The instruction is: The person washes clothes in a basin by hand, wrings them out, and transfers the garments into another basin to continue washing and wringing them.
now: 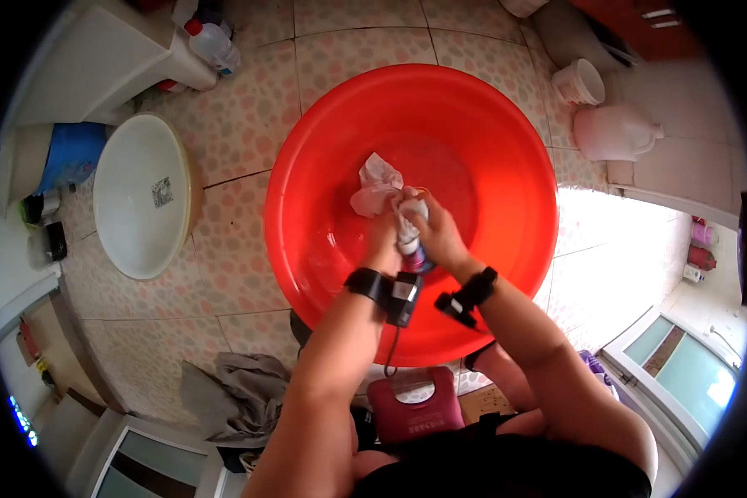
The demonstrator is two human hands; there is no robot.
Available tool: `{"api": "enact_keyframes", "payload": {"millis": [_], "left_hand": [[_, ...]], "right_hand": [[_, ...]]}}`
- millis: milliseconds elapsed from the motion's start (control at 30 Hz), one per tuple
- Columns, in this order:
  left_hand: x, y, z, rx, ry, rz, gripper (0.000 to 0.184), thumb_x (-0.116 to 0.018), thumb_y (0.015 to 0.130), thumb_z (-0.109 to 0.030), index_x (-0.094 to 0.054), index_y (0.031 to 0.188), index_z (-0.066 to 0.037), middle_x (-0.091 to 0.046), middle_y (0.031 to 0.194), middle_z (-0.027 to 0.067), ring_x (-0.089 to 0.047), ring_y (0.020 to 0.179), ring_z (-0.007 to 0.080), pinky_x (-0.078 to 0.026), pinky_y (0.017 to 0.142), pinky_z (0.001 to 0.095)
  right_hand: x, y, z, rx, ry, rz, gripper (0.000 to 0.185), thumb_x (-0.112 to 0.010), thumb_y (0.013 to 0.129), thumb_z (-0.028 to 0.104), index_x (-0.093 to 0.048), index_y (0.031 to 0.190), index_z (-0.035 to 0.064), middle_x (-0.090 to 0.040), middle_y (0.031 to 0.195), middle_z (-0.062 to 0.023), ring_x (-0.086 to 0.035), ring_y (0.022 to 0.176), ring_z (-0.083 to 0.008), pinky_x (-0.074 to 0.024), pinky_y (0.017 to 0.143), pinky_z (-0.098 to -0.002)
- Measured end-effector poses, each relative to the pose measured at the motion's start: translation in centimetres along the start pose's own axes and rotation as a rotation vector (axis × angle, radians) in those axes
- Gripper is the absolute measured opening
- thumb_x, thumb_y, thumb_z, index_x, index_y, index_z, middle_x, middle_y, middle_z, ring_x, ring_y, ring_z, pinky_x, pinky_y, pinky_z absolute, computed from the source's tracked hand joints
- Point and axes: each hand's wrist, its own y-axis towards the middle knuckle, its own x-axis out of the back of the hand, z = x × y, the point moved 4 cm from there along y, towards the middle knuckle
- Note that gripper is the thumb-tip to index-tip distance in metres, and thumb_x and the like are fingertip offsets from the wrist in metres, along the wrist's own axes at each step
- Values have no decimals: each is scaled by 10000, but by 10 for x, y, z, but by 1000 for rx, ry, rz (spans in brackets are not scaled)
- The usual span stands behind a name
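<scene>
Over the big red plastic basin (515, 274), both my hands are closed on a wet-looking pale cloth (378, 184). My left hand (382, 241) grips it from the left, its fingers partly hidden behind the bunched fabric. Pressed against it from the other side is my right hand (441, 236), with the fingers curled over the white folds. One loose end of the cloth flops out beyond my hands to the upper left. A purple and dark blue patch shows just below my hands; whether it belongs to the same cloth I cannot tell.
To the left a white basin (133, 199) leans on its side. A bottle with a red cap (214, 46) stands at the upper left. A white bucket (578, 82) and a plastic jug (614, 133) are at the upper right. Grey clothes (245, 394) and a dark-pink stool (415, 407) lie near me.
</scene>
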Motion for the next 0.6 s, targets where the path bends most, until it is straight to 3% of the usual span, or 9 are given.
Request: {"api": "enact_keyframes", "payload": {"millis": [67,133,200,267,367,433,467,533,600], "left_hand": [[17,19,28,-89,1,-170,267,-450,904,-256,-563,1007,-37,-591,960,57,-560,910,139,-449,771,230],[-17,-10,3,-8,343,-235,393,-462,900,-318,-506,1113,9,-556,1067,87,-530,983,157,-412,849,247],[-23,-12,-14,-313,323,-386,485,-468,897,-351,-459,1155,59,-518,1157,124,-508,1030,198,-379,891,293],[-12,-17,-20,-115,362,-472,587,-507,842,-461,-475,1123,54,-530,1120,90,-515,939,184,-402,818,296],[37,-1,12,-152,404,-463,564,-519,828,-467,-485,1103,24,-517,1125,74,-496,908,153,-401,781,320],[59,-6,33,215,239,-513,587,-523,820,-478,-462,1172,-13,-492,1183,69,-479,981,138,-387,820,344],[70,2,39,221,244,-519,587,-523,820,-478,-462,1172,-13,-492,1183,69,-479,981,138,-387,820,344],[85,17,29,-206,446,-588,613,-529,805,-506,-451,1201,-44,-494,1194,59,-468,1060,151,-378,871,360],[77,27,33,-170,442,-638,595,-518,811,-511,-459,1190,-56,-513,1164,55,-487,1047,159,-393,862,349]], "right_hand": [[14,21,-18,-158,-263,-18,297,-544,813,281,-553,999,50,-583,927,-232,-557,909,-391,-454,751,-421],[35,40,-33,-104,-496,-121,322,-539,813,301,-526,1019,53,-556,992,-223,-541,875,-408,-447,748,-438],[58,43,-23,-24,-422,-291,343,-544,814,286,-498,1058,50,-546,1009,-202,-523,946,-375,-444,772,-413],[72,36,-10,1,-421,-257,383,-556,805,294,-478,1105,68,-514,1057,-205,-493,996,-373,-436,794,-416],[79,31,-51,-69,-628,-216,489,-588,780,312,-422,1199,123,-429,1165,-217,-437,1063,-392,-419,832,-434],[75,30,-71,-162,-837,-198,556,-607,763,323,-388,1247,159,-376,1225,-226,-411,1080,-411,-409,848,-448],[68,31,-69,-153,-778,-246,593,-623,743,319,-370,1263,189,-332,1254,-234,-401,1075,-435,-404,853,-466],[45,24,-62,-160,-712,-294,633,-638,722,315,-353,1279,220,-287,1283,-241,-392,1070,-458,-399,858,-484],[25,25,-50,-281,-921,-234,706,-658,687,294,-324,1300,194,-288,1282,-249,-377,1083,-462,-412,841,-485]]}}
